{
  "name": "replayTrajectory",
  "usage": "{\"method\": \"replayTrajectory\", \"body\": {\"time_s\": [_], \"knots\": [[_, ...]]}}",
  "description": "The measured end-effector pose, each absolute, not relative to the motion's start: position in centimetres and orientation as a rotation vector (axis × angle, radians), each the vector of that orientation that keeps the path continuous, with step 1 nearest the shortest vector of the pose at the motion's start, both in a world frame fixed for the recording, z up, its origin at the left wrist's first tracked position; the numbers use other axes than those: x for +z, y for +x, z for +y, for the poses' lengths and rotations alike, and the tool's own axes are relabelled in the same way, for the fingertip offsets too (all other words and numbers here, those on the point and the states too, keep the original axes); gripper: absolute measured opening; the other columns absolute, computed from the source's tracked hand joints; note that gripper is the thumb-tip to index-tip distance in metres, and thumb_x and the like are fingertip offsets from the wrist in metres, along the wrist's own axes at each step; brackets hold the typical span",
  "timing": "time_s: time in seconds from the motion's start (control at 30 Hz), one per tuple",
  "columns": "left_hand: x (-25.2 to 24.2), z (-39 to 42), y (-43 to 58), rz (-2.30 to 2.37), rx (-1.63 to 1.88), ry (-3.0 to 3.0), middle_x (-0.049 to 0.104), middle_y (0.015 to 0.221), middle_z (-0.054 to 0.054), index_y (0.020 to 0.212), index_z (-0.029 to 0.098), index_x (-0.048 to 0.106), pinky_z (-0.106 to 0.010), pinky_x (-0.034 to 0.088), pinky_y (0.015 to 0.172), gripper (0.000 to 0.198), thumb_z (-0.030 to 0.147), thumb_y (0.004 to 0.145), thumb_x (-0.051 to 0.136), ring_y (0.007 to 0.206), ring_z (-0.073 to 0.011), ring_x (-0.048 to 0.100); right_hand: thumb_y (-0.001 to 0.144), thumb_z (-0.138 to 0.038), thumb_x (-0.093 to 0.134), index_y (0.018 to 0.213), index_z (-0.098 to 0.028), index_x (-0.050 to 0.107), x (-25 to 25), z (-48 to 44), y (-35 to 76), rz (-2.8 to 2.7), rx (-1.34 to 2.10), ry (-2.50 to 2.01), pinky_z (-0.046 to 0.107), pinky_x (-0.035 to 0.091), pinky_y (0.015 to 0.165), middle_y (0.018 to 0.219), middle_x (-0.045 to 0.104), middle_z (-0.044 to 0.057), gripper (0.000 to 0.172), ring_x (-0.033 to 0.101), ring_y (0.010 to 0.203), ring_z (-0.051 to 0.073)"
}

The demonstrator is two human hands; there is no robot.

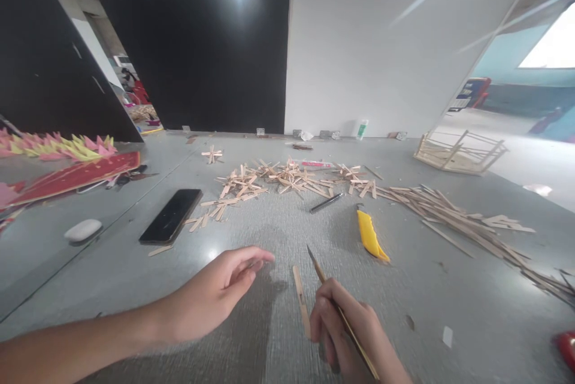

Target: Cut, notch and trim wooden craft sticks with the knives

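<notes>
Flanking pencil (pixel 318 269): phone (pixel 171 215), yellow cutter (pixel 370 235); sticks (pixel 287 177) beyond.

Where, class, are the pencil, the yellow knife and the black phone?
pencil (pixel 318 270), head view, shaft near tip
yellow knife (pixel 369 235), head view, middle of body
black phone (pixel 171 216), head view, centre of screen

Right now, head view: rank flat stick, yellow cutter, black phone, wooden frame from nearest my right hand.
1. flat stick, just left of right hand holding pencil
2. yellow cutter, ahead
3. black phone, ahead left
4. wooden frame, far back right
</notes>
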State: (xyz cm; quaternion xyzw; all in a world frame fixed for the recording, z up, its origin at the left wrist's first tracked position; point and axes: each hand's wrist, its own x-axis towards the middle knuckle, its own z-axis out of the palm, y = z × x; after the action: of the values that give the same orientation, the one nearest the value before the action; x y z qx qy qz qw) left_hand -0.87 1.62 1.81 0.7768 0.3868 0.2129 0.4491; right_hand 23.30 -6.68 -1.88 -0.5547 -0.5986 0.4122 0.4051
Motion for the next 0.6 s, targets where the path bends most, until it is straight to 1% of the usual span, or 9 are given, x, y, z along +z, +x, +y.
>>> {"method": "replayTrajectory", "body": {"time_s": [0.07,0.1,0.17,0.23,0.3,0.37,0.47,0.53,0.6], "knots": [[2.7,1.3,-1.0,0.939,0.491,1.996,0.07,0.131,-0.012,0.132,0.025,0.055,-0.036,0.056,0.103,0.032,0.016,0.106,0.039,0.13,-0.0193,0.064,0.105,-0.072,0.022,0.078,-0.025,0.042,-1.9,-6.7,23.3,-1.5,1.034,-1.412,0.023,0.036,0.051,0.055,0.047,-0.006,0.058,0.04,0.044,0.009],[3.0,1.2,-1.0,0.931,0.471,2.041,0.071,0.126,-0.011,0.131,0.025,0.054,-0.031,0.058,0.097,0.033,0.013,0.105,0.038,0.125,-0.0174,0.067,0.104,-0.073,0.022,0.077,-0.025,0.042,-1.9,-6.7,23.3,-1.496,1.034,-1.421,0.023,0.036,0.051,0.053,0.045,-0.007,0.059,0.04,0.044,0.01],[3.4,0.9,-1.1,0.918,0.436,2.152,0.071,0.119,-0.008,0.131,0.025,0.051,-0.019,0.059,0.079,0.038,0.007,0.101,0.037,0.105,-0.0131,0.074,0.104,-0.074,0.022,0.076,-0.025,0.043,-1.8,-6.8,23.3,-1.496,1.039,-1.422,0.023,0.035,0.051,0.051,0.043,-0.007,0.06,0.04,0.043,0.01],[3.4,0.7,-1.2,0.881,0.405,2.289,0.07,0.117,-0.006,0.131,0.026,0.053,-0.014,0.056,0.066,0.044,0.004,0.097,0.038,0.084,-0.0106,0.073,0.103,-0.075,0.023,0.076,-0.025,0.044,-1.8,-6.8,23.3,-1.491,1.048,-1.422,0.023,0.035,0.051,0.051,0.043,-0.007,0.061,0.04,0.044,0.01],[3.0,0.7,-1.5,0.844,0.372,2.426,0.068,0.12,-0.005,0.129,0.028,0.058,-0.016,0.055,0.064,0.048,0.002,0.093,0.041,0.08,-0.0118,0.072,0.103,-0.076,0.024,0.075,-0.024,0.044,-1.8,-6.8,23.4,-1.478,1.052,-1.433,0.022,0.035,0.051,0.051,0.043,-0.007,0.062,0.04,0.044,0.01],[2.3,0.8,-2.0,0.826,0.383,2.545,0.067,0.123,-0.005,0.129,0.03,0.062,-0.02,0.056,0.07,0.05,0.003,0.09,0.046,0.089,-0.016,0.073,0.102,-0.077,0.023,0.075,-0.024,0.044,-1.8,-6.8,23.4,-1.464,1.045,-1.451,0.022,0.036,0.051,0.052,0.044,-0.006,0.063,0.041,0.045,0.009],[0.9,1.1,-2.8,0.866,0.5,2.637,0.069,0.125,-0.008,0.142,0.03,0.057,-0.027,0.057,0.077,0.058,0.007,0.089,0.051,0.099,-0.0218,0.073,0.102,-0.078,0.021,0.074,-0.025,0.043,-1.8,-6.9,23.4,-1.452,1.043,-1.464,0.021,0.038,0.051,0.053,0.045,-0.006,0.064,0.043,0.045,0.01],[0.3,1.4,-3.0,0.908,0.558,2.626,0.072,0.117,-0.007,0.144,0.028,0.053,-0.028,0.058,0.077,0.059,0.008,0.089,0.052,0.093,-0.0216,0.072,0.102,-0.078,0.021,0.074,-0.024,0.045,-1.8,-6.9,23.5,-1.455,1.045,-1.459,0.022,0.038,0.051,0.051,0.044,-0.006,0.064,0.042,0.045,0.01],[0.0,1.7,-2.7,0.941,0.582,2.591,0.072,0.097,-0.002,0.136,0.025,0.055,-0.025,0.058,0.07,0.049,0.008,0.091,0.051,0.077,-0.0173,0.069,0.102,-0.077,0.023,0.074,-0.024,0.046,-1.6,-7.0,23.5,-1.455,1.043,-1.455,0.022,0.038,0.051,0.051,0.046,-0.005,0.064,0.043,0.046,0.011]]}}
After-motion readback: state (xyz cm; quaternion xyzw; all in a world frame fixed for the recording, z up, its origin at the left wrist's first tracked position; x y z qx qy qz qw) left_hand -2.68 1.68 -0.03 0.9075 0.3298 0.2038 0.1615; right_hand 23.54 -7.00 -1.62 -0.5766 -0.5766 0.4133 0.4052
